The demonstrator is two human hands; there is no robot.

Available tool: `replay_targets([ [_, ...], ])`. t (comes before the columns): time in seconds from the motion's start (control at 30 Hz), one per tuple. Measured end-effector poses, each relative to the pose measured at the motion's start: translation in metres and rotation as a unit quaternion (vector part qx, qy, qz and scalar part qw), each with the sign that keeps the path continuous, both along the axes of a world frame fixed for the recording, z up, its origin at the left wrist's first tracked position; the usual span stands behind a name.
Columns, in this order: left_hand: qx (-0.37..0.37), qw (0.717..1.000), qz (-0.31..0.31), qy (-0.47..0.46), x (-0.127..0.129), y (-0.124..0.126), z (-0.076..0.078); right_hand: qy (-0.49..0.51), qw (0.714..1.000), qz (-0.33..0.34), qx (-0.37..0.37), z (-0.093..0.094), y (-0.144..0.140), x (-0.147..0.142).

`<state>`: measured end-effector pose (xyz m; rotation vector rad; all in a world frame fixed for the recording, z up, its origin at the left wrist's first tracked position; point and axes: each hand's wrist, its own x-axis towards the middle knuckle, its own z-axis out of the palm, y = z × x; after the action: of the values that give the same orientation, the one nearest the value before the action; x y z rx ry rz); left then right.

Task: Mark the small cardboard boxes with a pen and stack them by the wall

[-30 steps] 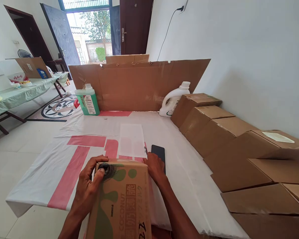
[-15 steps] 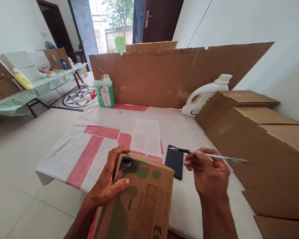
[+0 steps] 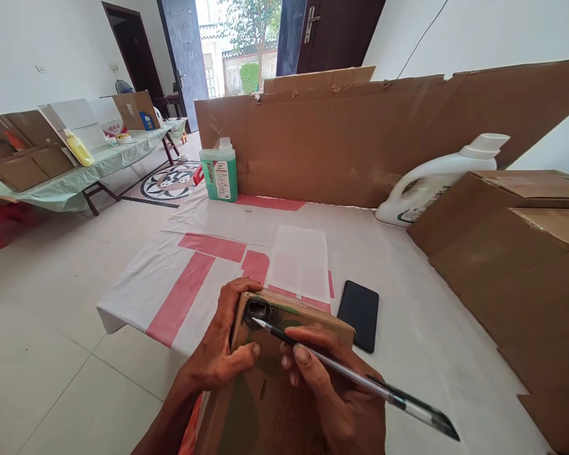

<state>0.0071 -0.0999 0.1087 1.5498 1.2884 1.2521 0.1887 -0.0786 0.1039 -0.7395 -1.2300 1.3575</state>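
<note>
Right-hand grip [image 3: 332,385] round pen [image 3: 355,379], tip at box [image 3: 270,392] edge

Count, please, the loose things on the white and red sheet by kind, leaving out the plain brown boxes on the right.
Bottles: 2, the green bottle and the white jug
Phones: 1, the black phone
Paper sheets: 1, the white paper
Printed boxes: 1, the coconut box, held by the left hand
Pens: 1, the pen, in the right hand
Total: 6
</note>
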Motion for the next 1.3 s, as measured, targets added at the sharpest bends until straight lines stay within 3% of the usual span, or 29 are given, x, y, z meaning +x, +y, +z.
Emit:
replay_targets([
  [0.33,0.002,1.0,0.007,-0.005,-0.003,0.0,-0.004,-0.078,0.995,0.009,0.063,0.003,0.002,-0.003],
  [0.6,0.002,1.0,0.007,-0.011,-0.004,-0.002,-0.005,-0.115,0.987,-0.114,0.014,0.005,0.004,0.008],
  [0.7,-0.002,1.0,0.007,-0.014,-0.003,-0.002,-0.005,-0.115,0.985,-0.128,0.031,0.005,0.015,0.011],
  [0.8,0.003,1.0,0.005,-0.013,-0.003,-0.002,-0.005,-0.082,0.991,-0.096,0.043,0.011,0.034,0.01],
  [0.87,-0.002,1.0,0.002,-0.019,-0.005,-0.002,-0.006,-0.035,0.994,-0.084,0.059,0.016,0.056,0.01],
  [0.93,-0.01,1.0,0.001,-0.025,-0.006,-0.004,-0.009,-0.04,0.989,-0.124,0.07,0.018,0.085,0.012],
  [1.0,-0.01,1.0,0.01,-0.023,-0.009,-0.006,-0.013,-0.172,0.971,-0.162,0.044,0.011,0.117,0.017],
  [1.03,-0.009,1.0,0.017,-0.02,-0.01,-0.007,-0.014,-0.285,0.946,-0.156,0.012,0.004,0.132,0.02],
  [1.1,-0.015,0.999,0.031,-0.022,-0.011,-0.008,-0.017,-0.415,0.902,-0.115,-0.042,-0.019,0.154,0.023],
  [1.23,-0.033,0.998,0.049,-0.035,-0.014,-0.007,-0.021,-0.561,0.818,-0.045,-0.119,-0.069,0.162,0.014],
  [1.3,-0.031,0.998,0.048,-0.03,-0.015,-0.007,-0.021,-0.605,0.782,-0.025,-0.147,-0.086,0.155,0.005],
])
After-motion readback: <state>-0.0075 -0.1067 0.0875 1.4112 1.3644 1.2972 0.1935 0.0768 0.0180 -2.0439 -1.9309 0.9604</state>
